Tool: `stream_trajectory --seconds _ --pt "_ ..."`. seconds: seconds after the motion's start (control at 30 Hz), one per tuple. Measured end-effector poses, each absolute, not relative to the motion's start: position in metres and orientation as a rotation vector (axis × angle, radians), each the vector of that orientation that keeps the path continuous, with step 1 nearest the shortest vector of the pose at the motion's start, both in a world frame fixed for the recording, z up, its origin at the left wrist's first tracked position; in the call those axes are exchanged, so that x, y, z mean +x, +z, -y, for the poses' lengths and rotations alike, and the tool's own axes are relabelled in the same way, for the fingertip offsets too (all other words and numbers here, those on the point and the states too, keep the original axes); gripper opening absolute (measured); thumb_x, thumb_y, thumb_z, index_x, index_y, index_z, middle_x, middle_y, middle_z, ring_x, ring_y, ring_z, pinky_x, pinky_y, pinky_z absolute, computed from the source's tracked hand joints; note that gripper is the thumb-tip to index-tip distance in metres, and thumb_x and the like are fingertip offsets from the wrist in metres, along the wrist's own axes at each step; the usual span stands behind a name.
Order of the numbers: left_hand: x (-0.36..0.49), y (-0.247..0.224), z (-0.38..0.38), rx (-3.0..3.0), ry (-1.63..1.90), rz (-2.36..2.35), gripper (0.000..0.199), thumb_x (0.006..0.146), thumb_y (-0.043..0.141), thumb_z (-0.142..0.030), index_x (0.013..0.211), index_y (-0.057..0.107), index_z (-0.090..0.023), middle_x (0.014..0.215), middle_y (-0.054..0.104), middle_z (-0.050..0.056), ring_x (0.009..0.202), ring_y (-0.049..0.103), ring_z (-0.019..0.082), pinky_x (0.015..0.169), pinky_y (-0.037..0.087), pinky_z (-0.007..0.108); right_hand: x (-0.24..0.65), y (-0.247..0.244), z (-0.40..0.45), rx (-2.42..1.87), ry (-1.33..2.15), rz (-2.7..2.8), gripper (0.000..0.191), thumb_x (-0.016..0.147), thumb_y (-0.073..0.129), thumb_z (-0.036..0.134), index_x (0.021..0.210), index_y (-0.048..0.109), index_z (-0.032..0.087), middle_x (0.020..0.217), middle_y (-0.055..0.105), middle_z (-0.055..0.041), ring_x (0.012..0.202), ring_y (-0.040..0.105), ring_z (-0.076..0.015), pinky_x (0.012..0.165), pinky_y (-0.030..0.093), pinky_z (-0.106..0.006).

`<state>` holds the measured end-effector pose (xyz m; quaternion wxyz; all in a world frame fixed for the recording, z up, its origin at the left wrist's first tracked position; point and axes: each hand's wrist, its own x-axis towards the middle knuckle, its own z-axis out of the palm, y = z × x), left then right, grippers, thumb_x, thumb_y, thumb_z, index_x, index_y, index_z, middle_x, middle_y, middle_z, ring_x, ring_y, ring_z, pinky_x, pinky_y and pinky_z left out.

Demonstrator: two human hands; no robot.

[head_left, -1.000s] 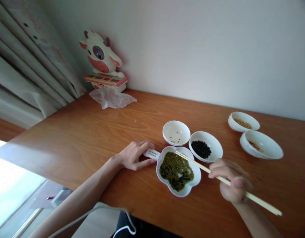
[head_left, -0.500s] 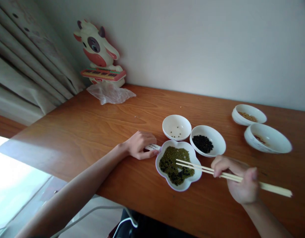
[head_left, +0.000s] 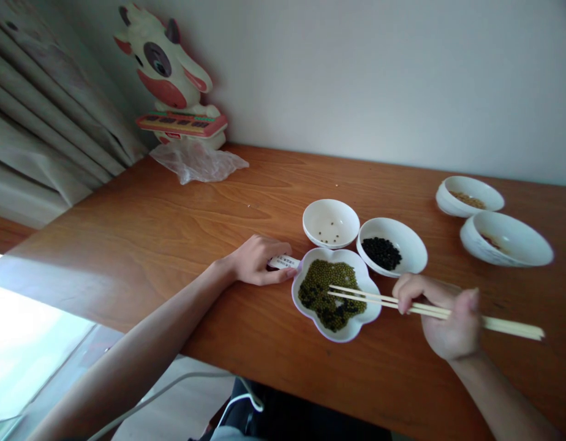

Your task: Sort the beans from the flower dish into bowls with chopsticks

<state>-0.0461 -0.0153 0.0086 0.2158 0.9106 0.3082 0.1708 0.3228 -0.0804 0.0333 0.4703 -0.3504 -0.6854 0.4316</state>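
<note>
A flower-shaped dish (head_left: 372, 312) with a pale purple rim holds green beans mixed with black ones. At its left edge my left hand (head_left: 261, 260) is closed on a small white labelled object (head_left: 283, 262). My right hand (head_left: 441, 315), to the right of the dish, grips a pair of light wooden chopsticks (head_left: 508, 326). Their tips are over the beans, slightly apart. Behind the dish stands a white bowl (head_left: 320, 214) with several small beans. Beside it, another white bowl (head_left: 411, 245) contains black beans.
Two white bowls (head_left: 471, 185) (head_left: 526, 239) with brownish contents stand at the right. A cow-shaped toy keyboard (head_left: 182, 122) and a crumpled clear plastic bag (head_left: 200, 162) are at the back left. A cable (head_left: 173, 389) runs below the table edge.
The camera view has shifted, so the table and bowls appear higher. The chopstick tips remain over the beans, and both hands keep their hold.
</note>
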Motion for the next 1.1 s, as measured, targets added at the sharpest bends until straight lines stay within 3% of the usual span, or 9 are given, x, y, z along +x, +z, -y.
stream_trajectory --seconds 0.57,0.87,1.1 --pt "-0.047 0.008 0.016 2.577 0.454 -0.864 0.030 0.099 0.058 -0.047 0.092 0.065 -0.018 0.082 0.070 0.005 0.071 0.064 0.017 0.066 0.044 0.029 0.332 0.039 0.082 -0.865 0.946 1.473 0.083 0.099 0.023 0.077 0.060 0.075 0.026 0.049 0.057 -0.0053 0.052 0.055 -0.0207 0.057 0.041 -0.039" --pt "-0.048 0.007 0.016 2.581 0.439 -0.866 0.028 0.100 0.059 -0.046 0.096 0.066 -0.019 0.083 0.069 0.005 0.072 0.064 0.017 0.067 0.045 0.029 0.372 0.046 0.054 -0.795 0.383 1.364 0.083 0.095 0.022 0.079 0.047 0.064 0.025 0.036 0.048 -0.0048 0.041 0.053 -0.0199 0.051 0.039 -0.037" --pt "-0.047 0.008 0.016 2.573 0.446 -0.852 0.027 0.099 0.059 -0.044 0.094 0.066 -0.019 0.080 0.068 0.003 0.071 0.063 0.016 0.066 0.045 0.029 0.381 0.046 0.049 -0.757 0.311 1.384 0.082 0.095 0.018 0.077 0.051 0.065 0.026 0.036 0.047 -0.0046 0.040 0.050 -0.0204 0.047 0.032 -0.036"
